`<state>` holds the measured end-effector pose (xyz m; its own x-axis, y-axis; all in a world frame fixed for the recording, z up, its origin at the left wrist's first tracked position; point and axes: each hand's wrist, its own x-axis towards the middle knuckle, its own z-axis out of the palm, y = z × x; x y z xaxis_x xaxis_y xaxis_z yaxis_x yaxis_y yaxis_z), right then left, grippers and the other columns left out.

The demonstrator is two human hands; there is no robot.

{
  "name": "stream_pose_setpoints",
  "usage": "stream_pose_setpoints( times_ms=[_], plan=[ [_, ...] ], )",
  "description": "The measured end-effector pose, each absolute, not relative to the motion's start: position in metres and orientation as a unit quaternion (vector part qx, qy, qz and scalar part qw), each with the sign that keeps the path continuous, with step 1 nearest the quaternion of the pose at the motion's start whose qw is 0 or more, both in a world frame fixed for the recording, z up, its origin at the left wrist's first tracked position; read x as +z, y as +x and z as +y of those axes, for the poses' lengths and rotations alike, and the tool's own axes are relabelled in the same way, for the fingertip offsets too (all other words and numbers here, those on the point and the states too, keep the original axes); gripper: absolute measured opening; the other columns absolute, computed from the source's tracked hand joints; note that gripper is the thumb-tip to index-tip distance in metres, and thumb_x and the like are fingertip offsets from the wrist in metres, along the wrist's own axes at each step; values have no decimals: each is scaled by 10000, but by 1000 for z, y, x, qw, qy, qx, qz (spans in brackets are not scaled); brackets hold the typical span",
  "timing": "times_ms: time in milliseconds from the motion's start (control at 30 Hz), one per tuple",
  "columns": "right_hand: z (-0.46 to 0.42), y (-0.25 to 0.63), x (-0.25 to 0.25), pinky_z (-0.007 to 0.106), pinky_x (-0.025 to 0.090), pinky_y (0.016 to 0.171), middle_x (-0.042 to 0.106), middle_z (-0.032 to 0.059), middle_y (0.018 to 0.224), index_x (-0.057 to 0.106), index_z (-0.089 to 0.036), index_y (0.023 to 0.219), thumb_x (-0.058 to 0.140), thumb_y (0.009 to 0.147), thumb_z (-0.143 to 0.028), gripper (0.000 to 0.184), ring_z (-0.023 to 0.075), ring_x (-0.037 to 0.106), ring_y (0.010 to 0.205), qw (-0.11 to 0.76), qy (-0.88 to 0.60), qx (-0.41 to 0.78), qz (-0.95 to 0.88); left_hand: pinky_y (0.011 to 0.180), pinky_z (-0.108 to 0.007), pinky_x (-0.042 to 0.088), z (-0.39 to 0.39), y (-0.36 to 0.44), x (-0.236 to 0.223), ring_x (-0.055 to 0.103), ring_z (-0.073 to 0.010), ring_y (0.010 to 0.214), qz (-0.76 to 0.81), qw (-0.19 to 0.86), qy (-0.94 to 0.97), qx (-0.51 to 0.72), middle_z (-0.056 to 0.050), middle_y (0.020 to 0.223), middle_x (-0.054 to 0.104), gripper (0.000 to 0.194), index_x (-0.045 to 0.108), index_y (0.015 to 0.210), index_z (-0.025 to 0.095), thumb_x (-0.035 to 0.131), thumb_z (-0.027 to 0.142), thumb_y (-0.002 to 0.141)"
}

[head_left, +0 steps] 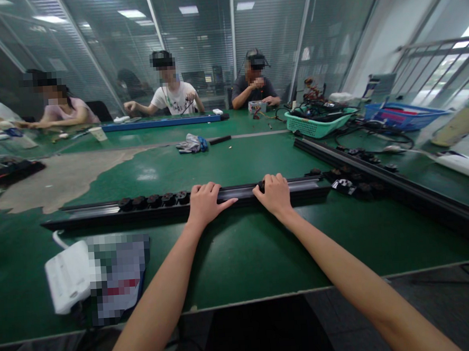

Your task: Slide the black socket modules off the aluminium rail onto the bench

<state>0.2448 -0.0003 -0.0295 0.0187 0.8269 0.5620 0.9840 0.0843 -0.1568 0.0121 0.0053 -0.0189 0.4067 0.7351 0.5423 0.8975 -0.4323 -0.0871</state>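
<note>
A long black metal rail (247, 191) with an open channel lies crosswise on the green table in front of me. Several black round pieces (154, 201) sit in a row in the channel on its left part. My left hand (206, 201) grips the rail just right of this row, fingers bent over the far edge and thumb stretched to the right. My right hand (274, 194) is closed around a small black piece (261, 186) at the channel, right of the middle; the fingers hide most of it.
Another long black rail (378, 180) runs slantwise at the right, beside loose black parts (362, 189). A white device (71, 275) and a blurred pouch lie front left. Behind stand a green basket (314, 125) of cables and a blue basket (405, 116). Several people sit across the table.
</note>
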Motion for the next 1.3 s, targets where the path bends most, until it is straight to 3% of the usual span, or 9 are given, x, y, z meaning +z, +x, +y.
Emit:
stream_pose_setpoints(
  times_ms=[1300],
  plan=[
    [-1,247,-28,388,345,832,690,158,914,606,-155,908,485,930,-347,227,298,514,956,249,-656,-150,-697,921,-459,380,5,12,-18,633,-312,960,-503,169,-818,-222,-138,1028,699,613,701,1043,201,493,751,871]
  ],
)
